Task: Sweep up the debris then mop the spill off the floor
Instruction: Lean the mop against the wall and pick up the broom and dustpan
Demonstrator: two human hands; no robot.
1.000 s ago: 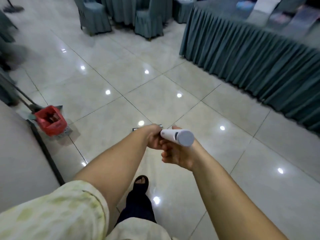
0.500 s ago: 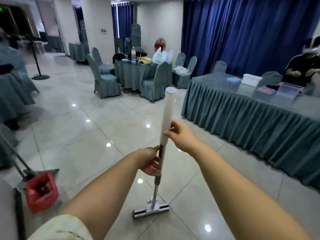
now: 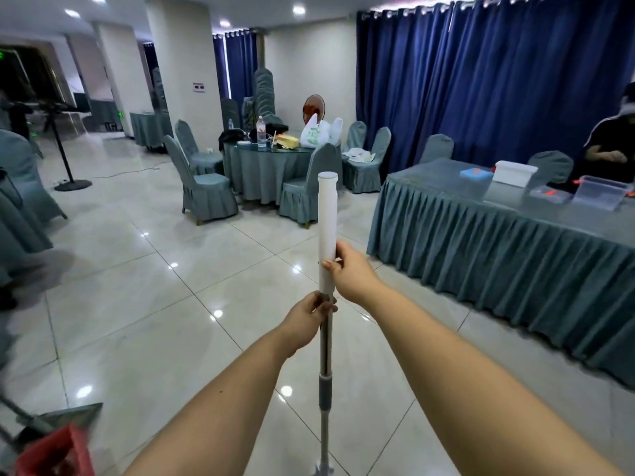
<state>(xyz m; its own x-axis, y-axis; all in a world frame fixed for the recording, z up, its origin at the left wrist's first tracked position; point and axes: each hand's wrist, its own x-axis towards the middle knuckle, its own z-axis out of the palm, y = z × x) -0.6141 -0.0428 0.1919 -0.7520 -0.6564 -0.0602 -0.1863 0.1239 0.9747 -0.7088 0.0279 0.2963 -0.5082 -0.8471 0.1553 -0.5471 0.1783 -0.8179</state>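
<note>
The mop (image 3: 326, 218) stands upright in front of me, a white grip on top and a metal pole below. My right hand (image 3: 350, 273) grips the lower part of the white grip. Just beneath it, my left hand (image 3: 309, 317) holds the metal pole. The pole runs down to the bottom edge of the view, where the mop head is cut off. A red dustpan (image 3: 58, 451) with a grey blade lies on the floor at the bottom left. No debris or spill shows on the glossy tiled floor (image 3: 137, 304).
A long table with a grey-green skirt (image 3: 498, 249) stands to the right, with plastic boxes on it and a seated person (image 3: 611, 149) behind. A round table (image 3: 264, 170) with covered chairs is straight ahead. A stand on a round base (image 3: 70, 182) is at the left.
My view has lifted from the floor to the room. The mop went from pointing toward me to standing upright, and both hands stayed on its handle.
</note>
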